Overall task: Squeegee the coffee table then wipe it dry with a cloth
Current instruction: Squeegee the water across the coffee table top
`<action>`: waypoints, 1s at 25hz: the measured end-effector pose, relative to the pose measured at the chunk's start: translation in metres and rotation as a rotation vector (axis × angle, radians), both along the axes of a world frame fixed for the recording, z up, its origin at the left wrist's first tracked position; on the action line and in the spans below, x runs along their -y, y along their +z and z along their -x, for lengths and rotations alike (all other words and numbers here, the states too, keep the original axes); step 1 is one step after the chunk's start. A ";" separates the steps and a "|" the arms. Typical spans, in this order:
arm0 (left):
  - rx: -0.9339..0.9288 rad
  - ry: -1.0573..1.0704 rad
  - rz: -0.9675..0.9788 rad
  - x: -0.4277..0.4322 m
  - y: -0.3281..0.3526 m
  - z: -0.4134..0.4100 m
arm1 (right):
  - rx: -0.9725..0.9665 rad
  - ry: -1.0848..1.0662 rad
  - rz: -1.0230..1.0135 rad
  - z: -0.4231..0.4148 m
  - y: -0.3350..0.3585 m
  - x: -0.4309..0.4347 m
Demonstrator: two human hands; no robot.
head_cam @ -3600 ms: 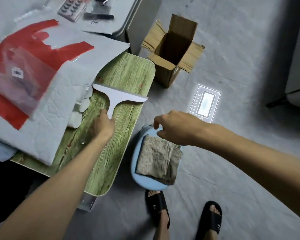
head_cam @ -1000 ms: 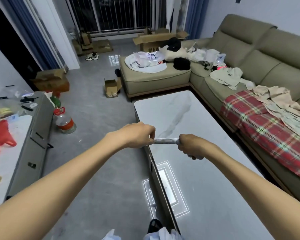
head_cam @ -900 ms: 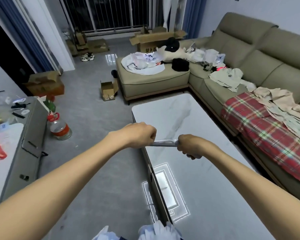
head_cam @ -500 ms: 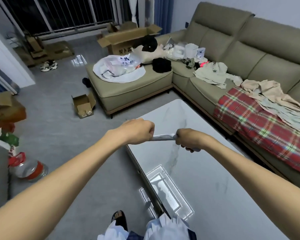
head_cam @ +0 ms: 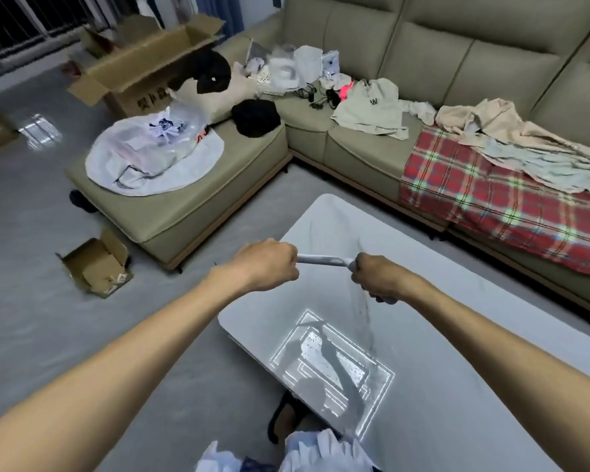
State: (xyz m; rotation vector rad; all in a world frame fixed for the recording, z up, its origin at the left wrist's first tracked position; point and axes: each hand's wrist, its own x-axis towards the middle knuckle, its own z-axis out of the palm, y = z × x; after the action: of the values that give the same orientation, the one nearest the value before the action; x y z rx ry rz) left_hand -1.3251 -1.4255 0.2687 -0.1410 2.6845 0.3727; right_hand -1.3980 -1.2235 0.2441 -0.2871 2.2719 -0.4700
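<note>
A: Both the left hand (head_cam: 264, 265) and the right hand (head_cam: 377, 279) are clamped on the squeegee (head_cam: 321, 259), held over the table (head_cam: 457, 386), nearer its sofa-side end.

B: Held unevenly, its blade could skip and leave wet streaks.

Both bare forearms reach forward from the lower corners of the view and converge near the middle. The left hand (head_cam: 265, 265) is curled into a closed fist, knuckles up, its grip wrapped around one end of the white squeegee (head_cam: 322, 260). The right hand (head_cam: 377, 277) is also closed, back of the hand up, gripping what seems to be the handle, though its fingers are mostly hidden underneath. The two fists sit level and near each other, wrists straight.
</note>
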 end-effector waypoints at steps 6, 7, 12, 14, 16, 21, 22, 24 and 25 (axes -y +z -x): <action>0.040 0.068 -0.076 0.076 -0.094 0.120 | 0.086 -0.262 0.003 0.107 -0.085 0.057; 0.052 0.072 -0.118 0.084 -0.111 0.137 | 0.085 -0.305 0.008 0.122 -0.097 0.063; 0.109 0.014 -0.157 0.118 -0.240 0.222 | -0.116 -0.361 -0.044 0.192 -0.189 0.079; 0.200 0.001 -0.154 0.130 -0.307 0.250 | -0.202 -0.316 -0.097 0.218 -0.239 0.084; 0.263 -0.051 -0.143 0.135 -0.355 0.264 | -0.279 -0.282 -0.111 0.245 -0.273 0.092; 0.298 -0.117 -0.183 0.149 -0.437 0.270 | -0.391 -0.237 -0.144 0.322 -0.336 0.137; 0.297 -0.108 -0.201 0.150 -0.445 0.272 | -0.420 -0.200 -0.156 0.334 -0.345 0.144; 0.313 -0.084 -0.242 0.151 -0.457 0.276 | -0.450 -0.153 -0.171 0.351 -0.360 0.157; 0.324 -0.084 -0.256 0.150 -0.461 0.278 | -0.446 -0.150 -0.176 0.357 -0.368 0.161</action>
State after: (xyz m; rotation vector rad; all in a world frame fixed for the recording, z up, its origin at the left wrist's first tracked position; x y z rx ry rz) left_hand -1.6032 -1.5757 -0.1921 -0.0095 2.2938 0.6068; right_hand -1.7548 -1.3848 -0.1235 -0.1411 2.7644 -0.2982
